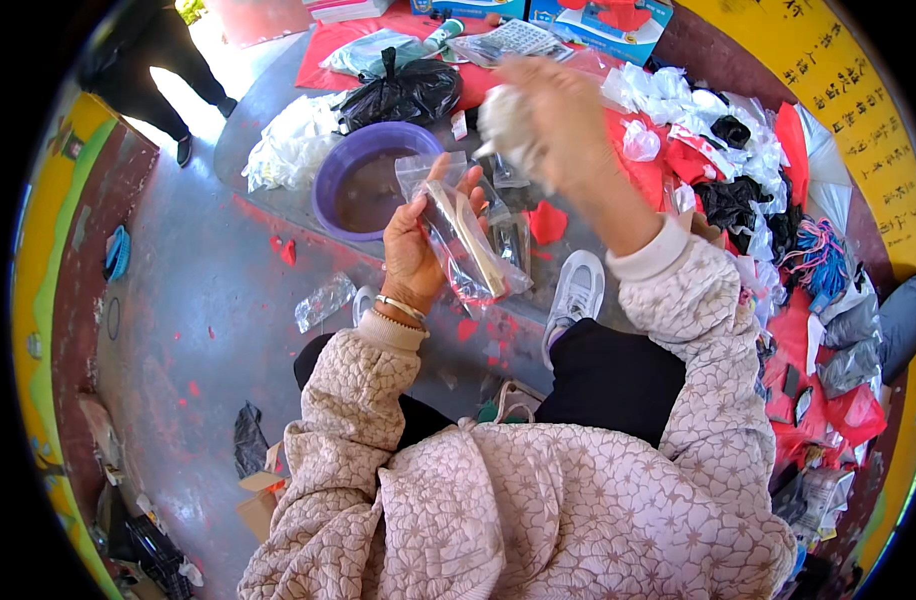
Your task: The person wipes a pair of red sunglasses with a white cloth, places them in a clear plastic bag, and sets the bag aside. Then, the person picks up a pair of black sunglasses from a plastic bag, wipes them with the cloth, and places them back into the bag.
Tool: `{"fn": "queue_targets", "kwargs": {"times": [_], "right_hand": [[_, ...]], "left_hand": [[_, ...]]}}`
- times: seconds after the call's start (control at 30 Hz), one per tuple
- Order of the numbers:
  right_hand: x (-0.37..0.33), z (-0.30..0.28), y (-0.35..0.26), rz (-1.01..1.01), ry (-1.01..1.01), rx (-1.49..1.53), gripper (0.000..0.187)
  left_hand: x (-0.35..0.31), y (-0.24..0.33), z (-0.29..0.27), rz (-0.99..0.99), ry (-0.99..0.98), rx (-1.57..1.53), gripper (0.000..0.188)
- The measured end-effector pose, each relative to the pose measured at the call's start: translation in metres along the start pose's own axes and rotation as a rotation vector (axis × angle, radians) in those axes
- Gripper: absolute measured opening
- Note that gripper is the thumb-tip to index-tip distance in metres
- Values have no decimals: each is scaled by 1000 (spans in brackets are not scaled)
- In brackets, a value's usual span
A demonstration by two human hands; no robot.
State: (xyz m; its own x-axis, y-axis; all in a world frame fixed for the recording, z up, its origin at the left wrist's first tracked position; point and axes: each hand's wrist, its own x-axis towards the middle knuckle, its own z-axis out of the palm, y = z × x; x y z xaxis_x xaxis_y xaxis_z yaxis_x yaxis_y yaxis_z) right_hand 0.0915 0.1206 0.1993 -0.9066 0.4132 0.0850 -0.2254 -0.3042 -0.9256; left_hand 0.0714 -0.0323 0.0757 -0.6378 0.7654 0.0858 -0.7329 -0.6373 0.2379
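My left hand is closed around a clear plastic bag, its fingertips rising behind the bag. Inside the bag lies a long, pale beige strip, tilted from upper left to lower right; what it is exactly I cannot make out. My right hand is raised above and to the right, smeared by motion. It grips a crumpled off-white cloth, which is blurred too. Just left of the bag stands a purple basin with murky brownish water in it. More clear packets lie beyond the bag.
A black plastic bag and white bags sit behind the basin. Heaped plastic bags and red scraps line the right side. A clear wrapper lies on the grey floor. Another person's legs stand at far left.
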Motion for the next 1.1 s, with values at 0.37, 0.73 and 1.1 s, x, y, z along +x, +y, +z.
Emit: {"fn": "queue_targets", "kwargs": {"times": [0.37,0.73,1.1], "right_hand": [[23,-23,59,-919,-290,-1245,17],[-13,5,40,-497,-155,-719,19],[-36,-42,45,-32,-885,-935,15]], "left_hand": [[-15,0,-23,-248,-38,-112,50],[0,-4,-11,95,212,86,49],[5,65,-14,497,106,79,47]]}}
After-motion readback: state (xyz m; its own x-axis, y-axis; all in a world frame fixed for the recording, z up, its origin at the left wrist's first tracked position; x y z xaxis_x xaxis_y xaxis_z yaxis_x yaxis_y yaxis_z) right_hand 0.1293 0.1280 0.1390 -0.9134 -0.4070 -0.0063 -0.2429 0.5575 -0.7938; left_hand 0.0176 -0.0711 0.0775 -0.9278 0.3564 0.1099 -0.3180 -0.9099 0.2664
